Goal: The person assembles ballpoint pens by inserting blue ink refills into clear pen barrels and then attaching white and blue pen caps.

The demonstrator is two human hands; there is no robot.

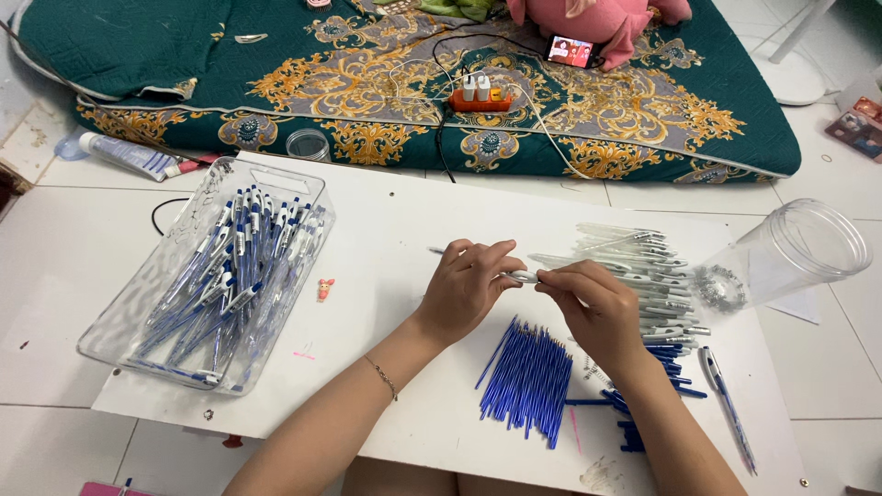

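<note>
We have bare board (386,276) at nine o'clock of our hands; blue refills (526,377) block six, clear barrels (643,276) block three.

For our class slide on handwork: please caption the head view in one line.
Both hands, left hand and right hand, hold a clear pen barrel above blue refills.

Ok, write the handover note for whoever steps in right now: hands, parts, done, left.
Left hand and right hand both hold one clear pen barrel between them above the white board.
Blue refills lie in a pile in front of the hands; empty clear barrels are stacked to the right, small blue caps beside them.
Done: many finished pens fill the clear tray on the left; one more lies at far right.
Left: the piles of refills and barrels.
</note>
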